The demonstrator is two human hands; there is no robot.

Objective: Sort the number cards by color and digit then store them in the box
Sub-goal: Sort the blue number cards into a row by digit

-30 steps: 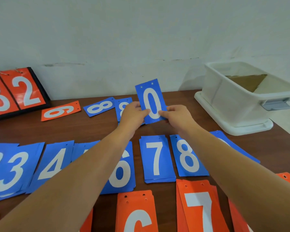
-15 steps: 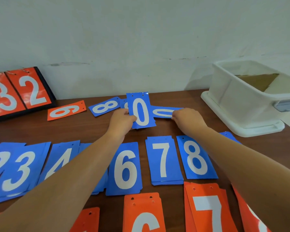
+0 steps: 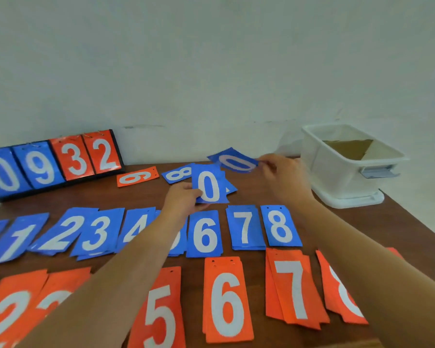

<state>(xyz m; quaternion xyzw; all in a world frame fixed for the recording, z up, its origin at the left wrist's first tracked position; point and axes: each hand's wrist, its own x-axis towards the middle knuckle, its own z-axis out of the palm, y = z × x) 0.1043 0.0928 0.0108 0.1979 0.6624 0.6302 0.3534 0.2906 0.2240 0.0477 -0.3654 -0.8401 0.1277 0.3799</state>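
A blue 0 card (image 3: 209,184) stands nearly upright above the middle of the surface (image 3: 387,222), pinched at its lower left corner by the left hand (image 3: 183,202), whose thumb and fingers curl round the card's edge. A few more blue cards show just behind it, too covered to read. Just beyond and to the right, a second blue 0 card (image 3: 232,160) is lifted off the surface and turned sideways, its right end pinched by the fingertips of the right hand (image 3: 284,177). The two cards are close, and whether they touch cannot be told. Toward the far edge a blue 8 card (image 3: 177,174) and an orange 6 card (image 3: 138,176) lie flat and sideways, left of the held cards. Nearer the person, under both forearms, a row of blue piles (image 3: 204,234) runs from left to right showing 1, 2, 3, 4, 6, 7 and 8, and along the near edge a row of orange piles (image 3: 226,300) shows 2, 5, 6, 7 and part of an 8. At the far right corner a white box (image 3: 337,172) stands open on its lid (image 3: 349,200), with brown cardboard (image 3: 347,148) inside it. At the far left corner a scoreboard (image 3: 53,164) leans back, reading 0 and 9 in blue, 3 and 2 in orange. The surface is dark brown wood, set against a plain pale wall (image 3: 211,71).
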